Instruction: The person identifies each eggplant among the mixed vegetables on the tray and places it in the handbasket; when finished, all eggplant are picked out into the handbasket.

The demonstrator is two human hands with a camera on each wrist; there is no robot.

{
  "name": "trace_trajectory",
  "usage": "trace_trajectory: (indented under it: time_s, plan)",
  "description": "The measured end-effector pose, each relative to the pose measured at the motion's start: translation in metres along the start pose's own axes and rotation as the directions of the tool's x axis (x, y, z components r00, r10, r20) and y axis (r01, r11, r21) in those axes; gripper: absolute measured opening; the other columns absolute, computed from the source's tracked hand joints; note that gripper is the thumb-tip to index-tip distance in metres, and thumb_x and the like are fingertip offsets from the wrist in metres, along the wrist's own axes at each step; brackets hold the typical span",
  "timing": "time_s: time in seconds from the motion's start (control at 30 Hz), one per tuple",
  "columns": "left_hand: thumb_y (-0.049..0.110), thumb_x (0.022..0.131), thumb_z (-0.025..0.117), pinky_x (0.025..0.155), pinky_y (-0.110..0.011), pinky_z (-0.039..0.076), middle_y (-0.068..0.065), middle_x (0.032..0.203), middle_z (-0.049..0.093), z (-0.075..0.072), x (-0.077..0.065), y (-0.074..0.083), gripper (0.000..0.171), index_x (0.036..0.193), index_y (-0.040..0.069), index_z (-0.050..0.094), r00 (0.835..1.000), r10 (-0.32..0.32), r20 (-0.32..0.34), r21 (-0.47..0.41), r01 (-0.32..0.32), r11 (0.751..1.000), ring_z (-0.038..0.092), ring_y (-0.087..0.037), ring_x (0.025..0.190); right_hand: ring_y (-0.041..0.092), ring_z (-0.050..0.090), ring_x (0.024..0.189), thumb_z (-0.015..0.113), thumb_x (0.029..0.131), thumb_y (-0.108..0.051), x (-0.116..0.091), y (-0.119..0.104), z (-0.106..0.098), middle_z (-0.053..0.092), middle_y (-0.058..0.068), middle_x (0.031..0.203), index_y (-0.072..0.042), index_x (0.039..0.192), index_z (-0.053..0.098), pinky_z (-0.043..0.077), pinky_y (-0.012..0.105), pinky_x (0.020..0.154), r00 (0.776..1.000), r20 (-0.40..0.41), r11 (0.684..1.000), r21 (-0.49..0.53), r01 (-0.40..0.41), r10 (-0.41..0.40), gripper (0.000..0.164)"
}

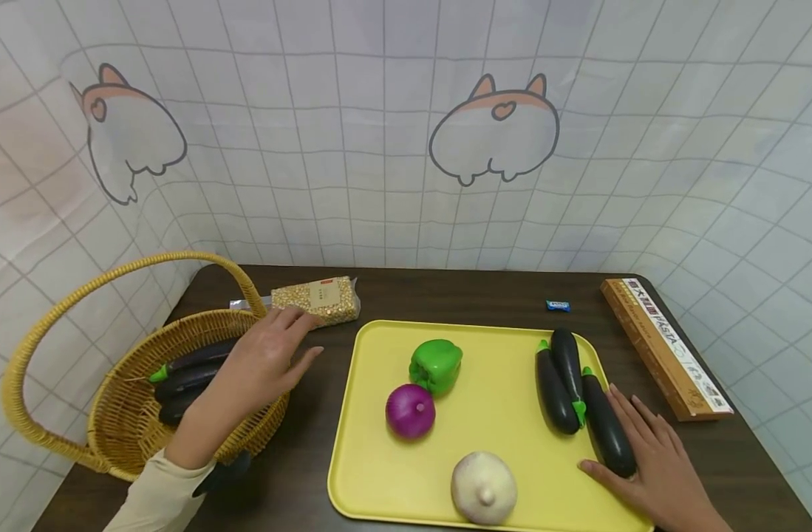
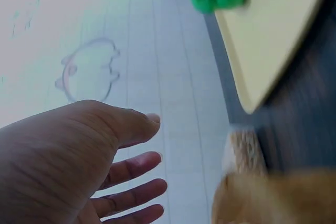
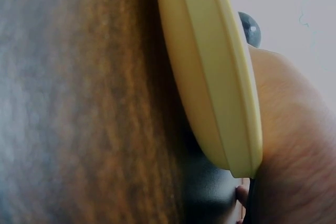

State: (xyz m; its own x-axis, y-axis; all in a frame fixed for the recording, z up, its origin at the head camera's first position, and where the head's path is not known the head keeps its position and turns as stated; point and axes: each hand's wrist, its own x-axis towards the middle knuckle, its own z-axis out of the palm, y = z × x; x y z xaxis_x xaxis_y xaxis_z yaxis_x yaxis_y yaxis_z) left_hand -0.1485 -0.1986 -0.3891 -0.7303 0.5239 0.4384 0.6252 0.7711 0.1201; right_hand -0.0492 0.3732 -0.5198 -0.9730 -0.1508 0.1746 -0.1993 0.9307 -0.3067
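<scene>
My left hand (image 1: 262,362) hovers over the right rim of the wicker basket (image 1: 103,414), its fingers loosely extended and holding nothing. In the left wrist view its thumb and fingers are apart, with bare space between them. Several dark eggplants (image 1: 189,373) lie in the basket, partly hidden behind my left wrist. On the right side of the yellow tray (image 1: 392,488), my right hand (image 1: 661,465) rests over the edge. Its straight fingers lie along the outer side of an eggplant (image 1: 607,425), thumb near the lower end. Two more eggplants (image 1: 553,391) lie just left of it.
The tray also bears a green bell pepper (image 1: 437,364), a purple onion (image 1: 410,411) and a whitish round vegetable (image 1: 484,489). Behind the basket lies a bag of yellow grains (image 1: 322,299). A pasta box (image 1: 668,347) and a small blue packet (image 1: 558,305) lie beyond the tray.
</scene>
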Motion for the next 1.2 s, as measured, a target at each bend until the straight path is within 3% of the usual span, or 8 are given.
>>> trace_trajectory:
  time_s: [0.27,0.43,0.57,0.73,0.9,1.1,1.2]
  plan:
    - [0.016,0.094,0.082,0.087,-0.045,0.054,-0.008,0.116,0.063,0.029,0.041,0.042,0.035,0.126,0.007,0.068,0.988,0.151,-0.013,-0.056,-0.152,0.987,0.060,-0.029,0.101,0.050,0.023,0.152,0.080,0.087,-0.060,-0.002,0.000,0.002,0.023,0.013,0.172,-0.025,0.172,0.012,0.003,0.075,0.116,1.000,0.003,1.000,0.005,-0.011,0.011,0.115]
    - [0.014,0.094,0.082,0.083,-0.040,0.052,-0.006,0.115,0.062,0.049,0.069,0.074,0.033,0.124,0.010,0.069,0.967,0.253,-0.025,-0.110,-0.255,0.961,0.058,-0.025,0.096,0.049,0.023,0.152,0.080,0.087,-0.062,-0.002,0.002,0.004,0.023,0.012,0.173,-0.025,0.172,0.013,0.005,0.075,0.116,1.000,-0.002,1.000,0.001,-0.012,0.012,0.114]
    - [0.014,0.096,0.079,0.085,-0.039,0.051,-0.006,0.117,0.062,0.065,0.090,0.100,0.032,0.125,0.012,0.068,0.944,0.330,0.005,-0.134,-0.327,0.936,0.058,-0.023,0.097,0.049,0.022,0.153,0.078,0.087,-0.064,-0.003,0.003,0.005,0.022,0.012,0.173,-0.025,0.172,0.012,0.003,0.075,0.116,1.000,0.000,1.000,-0.010,-0.020,0.020,0.115]
    - [0.021,0.100,0.076,0.086,-0.035,0.050,-0.004,0.121,0.061,0.084,0.113,0.129,0.032,0.130,0.014,0.067,0.907,0.415,0.064,-0.093,-0.409,0.908,0.060,-0.022,0.102,0.048,0.022,0.153,0.079,0.087,-0.063,-0.003,0.004,0.003,0.021,0.010,0.174,-0.025,0.172,0.012,0.000,0.072,0.118,1.000,-0.010,1.000,-0.014,-0.011,0.011,0.115]
    - [0.028,0.102,0.072,0.091,-0.033,0.050,-0.004,0.125,0.061,0.099,0.132,0.153,0.033,0.132,0.017,0.064,0.870,0.471,0.146,-0.030,-0.472,0.881,0.061,-0.022,0.106,0.049,0.023,0.152,0.079,0.086,-0.064,-0.002,0.002,0.002,0.024,0.013,0.172,-0.024,0.172,0.013,0.006,0.076,0.115,1.000,-0.003,0.999,-0.023,-0.023,0.022,0.115]
    - [0.034,0.104,0.070,0.097,-0.029,0.046,0.000,0.130,0.060,0.118,0.152,0.177,0.038,0.139,0.019,0.062,0.819,0.469,0.330,-0.170,-0.437,0.883,0.058,-0.018,0.111,0.050,0.026,0.150,0.079,0.086,-0.064,0.001,0.001,0.001,0.024,0.012,0.172,-0.024,0.172,0.014,0.008,0.076,0.115,1.000,-0.009,1.000,-0.023,-0.017,0.016,0.115]
    - [0.039,0.104,0.069,0.097,-0.026,0.045,0.002,0.132,0.058,0.127,0.161,0.188,0.042,0.140,0.020,0.061,0.792,0.474,0.384,-0.206,-0.427,0.880,0.056,-0.015,0.111,0.050,0.026,0.150,0.080,0.086,-0.064,0.001,0.002,0.002,0.024,0.010,0.173,-0.025,0.172,0.014,0.010,0.077,0.114,1.000,-0.008,1.000,-0.020,-0.014,0.014,0.115]
